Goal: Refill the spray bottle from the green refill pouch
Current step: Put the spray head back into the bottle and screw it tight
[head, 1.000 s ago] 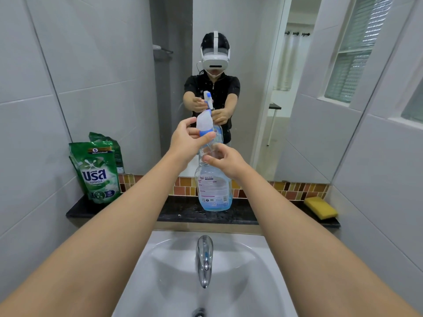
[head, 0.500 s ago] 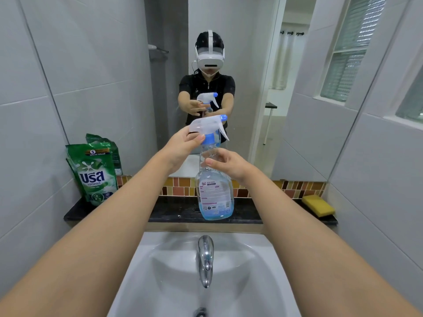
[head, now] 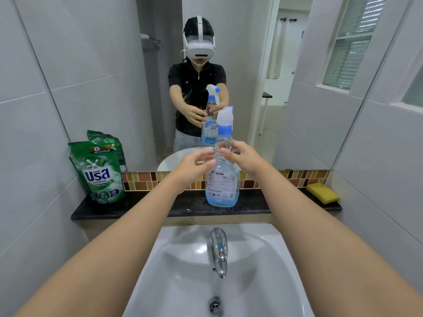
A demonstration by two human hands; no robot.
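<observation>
A clear spray bottle (head: 222, 181) with blue liquid in its lower part stands upright on the dark ledge (head: 142, 208). Its white and blue trigger head (head: 225, 121) sits on the neck. My right hand (head: 240, 156) grips the bottle's neck just below the head. Left of the neck, my left hand (head: 194, 163) has its fingers spread and holds nothing. The green refill pouch (head: 98, 171) stands upright at the ledge's left end, against the wall, away from both hands.
A white sink (head: 183, 259) with a chrome tap (head: 219, 250) lies below the ledge. A yellow sponge (head: 322, 192) rests at the ledge's right end. The mirror (head: 251, 53) behind reflects a person and the bottle. Tiled walls close in on both sides.
My left hand has let go of the trigger head and dropped to beside the neck. The head has turned to point away. The bottle has come down onto the ledge.
</observation>
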